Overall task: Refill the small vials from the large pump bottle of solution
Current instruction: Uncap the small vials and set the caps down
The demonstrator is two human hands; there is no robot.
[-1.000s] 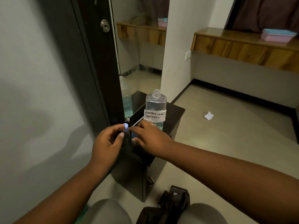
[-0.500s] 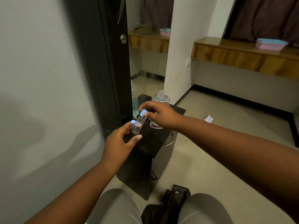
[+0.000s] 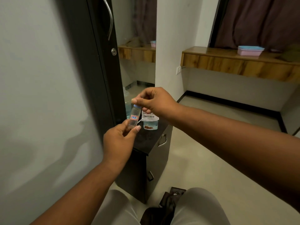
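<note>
Head view: left hand [image 3: 119, 140] grips small vial [image 3: 134, 116] by its base, raised above the desk [image 3: 146, 142]. Right hand [image 3: 154, 101] pinches its blue cap [image 3: 136, 106]. Solution bottle [image 3: 150, 121] stands behind, on the desk. Vial looks near empty; cap still on, refill apparently not begun.

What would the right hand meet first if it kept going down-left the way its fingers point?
The small vial's blue cap: the right hand has its fingers right at it, seemingly touching, while the left hand holds the vial's base.
</note>
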